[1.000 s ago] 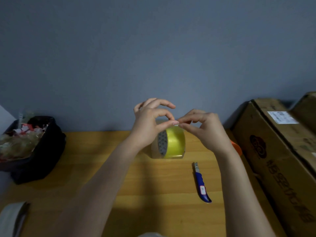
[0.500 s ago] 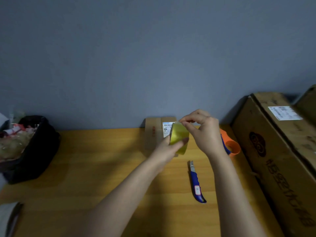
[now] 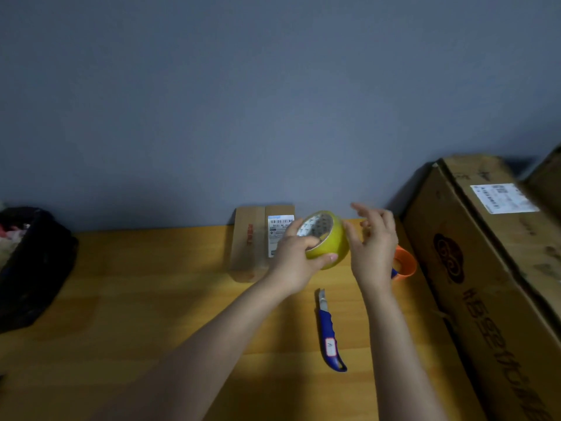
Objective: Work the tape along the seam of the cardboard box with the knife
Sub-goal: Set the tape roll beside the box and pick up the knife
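My left hand [image 3: 296,256] grips a yellow roll of tape [image 3: 329,238] and holds it up above the wooden table [image 3: 151,299], thumb under it and fingers through the core. My right hand [image 3: 372,241] is beside the roll on its right, fingers spread and blurred, the palm close to the roll's side. Behind the roll a small cardboard box [image 3: 253,244] with a white barcode label lies flat against the wall. A blue-handled utility knife [image 3: 329,335] lies on the table below my hands, blade pointing away from me.
A large cardboard box [image 3: 491,268] runs along the right edge of the table. An orange cup-like object [image 3: 405,262] sits behind my right hand. A black bag [image 3: 33,265] with wrappers stands at the left. A grey wall rises behind the table.
My left hand has turned the roll so its open core faces me. My right hand has let go of the tape end and opened its fingers beside the roll.
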